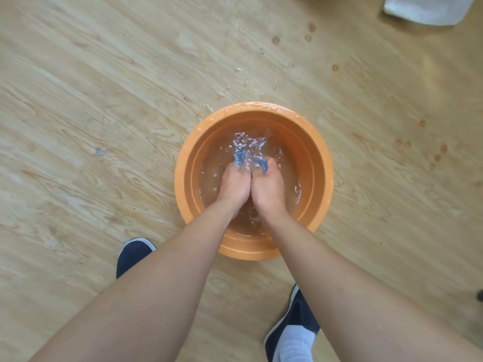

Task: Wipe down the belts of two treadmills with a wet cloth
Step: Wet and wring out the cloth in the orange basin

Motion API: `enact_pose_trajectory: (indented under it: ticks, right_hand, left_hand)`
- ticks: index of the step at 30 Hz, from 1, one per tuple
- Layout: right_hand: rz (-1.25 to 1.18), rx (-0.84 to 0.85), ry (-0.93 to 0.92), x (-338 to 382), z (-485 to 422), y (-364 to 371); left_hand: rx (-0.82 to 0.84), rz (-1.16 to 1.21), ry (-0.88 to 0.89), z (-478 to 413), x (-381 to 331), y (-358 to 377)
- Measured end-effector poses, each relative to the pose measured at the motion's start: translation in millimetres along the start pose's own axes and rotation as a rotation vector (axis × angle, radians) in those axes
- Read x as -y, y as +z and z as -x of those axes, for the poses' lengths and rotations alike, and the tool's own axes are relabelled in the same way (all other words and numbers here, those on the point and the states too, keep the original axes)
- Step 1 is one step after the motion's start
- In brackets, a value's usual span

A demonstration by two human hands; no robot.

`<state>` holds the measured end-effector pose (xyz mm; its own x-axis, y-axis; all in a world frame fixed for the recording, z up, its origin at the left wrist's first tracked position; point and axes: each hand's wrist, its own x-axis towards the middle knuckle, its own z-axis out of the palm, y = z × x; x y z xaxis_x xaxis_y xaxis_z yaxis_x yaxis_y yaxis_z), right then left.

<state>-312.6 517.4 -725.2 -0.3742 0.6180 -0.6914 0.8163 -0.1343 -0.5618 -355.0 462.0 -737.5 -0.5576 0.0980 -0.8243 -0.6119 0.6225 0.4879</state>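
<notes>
An orange plastic basin [188, 163] filled with water stands on the wooden floor below me. A blue cloth [248, 156] lies under the rippling water in it. My left hand [234, 185] and my right hand [268, 186] are side by side in the water, fingers curled round the near part of the cloth, both gripping it. The far part of the cloth is blurred by the water's glare. No treadmill is in view.
Water drops and splashes [222, 94] mark the wooden floor beyond the basin. A white object [428, 9] lies at the top right edge. My dark shoes stand at the bottom, the left shoe [132, 254] and the right shoe [295, 327].
</notes>
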Motion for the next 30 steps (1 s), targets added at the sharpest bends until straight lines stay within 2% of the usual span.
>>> enact_pose_trajectory:
  ticks: [5, 10, 15, 17, 19, 22, 25, 27, 30]
  right_hand:
    - [-0.064, -0.032, 0.01, 4, -5, 8]
    - [-0.118, 0.024, 0.239, 7, -29, 12]
    - [0.291, 0.083, 0.106, 1, -34, -18]
    - [0.334, 0.059, 0.095, -2, -29, -27]
    - [0.154, 0.077, 0.145, -4, -26, -30]
    - [-0.151, 0.138, 0.194, -2, -19, -22]
    - [-0.01, 0.173, 0.018, 1, -16, -8]
    - [0.056, 0.163, -0.069, 5, -16, -4]
    - [0.147, 0.18, -0.117, 13, -21, -5]
  left_hand:
    - [0.024, 0.018, -0.041, -1, -1, -7]
    - [-0.03, -0.057, 0.013, 14, -1, -9]
    - [-0.207, -0.064, 0.104, 20, -5, -22]
    - [-0.271, -0.143, 0.122, 17, -4, -22]
    - [-0.243, -0.154, 0.114, 11, -5, -18]
    - [-0.132, -0.041, 0.078, -3, -7, -5]
    - [-0.014, 0.176, -0.086, -6, -8, 12]
    - [-0.014, 0.319, -0.188, -6, -7, 17]
    - [-0.004, 0.361, -0.198, -13, -5, 13]
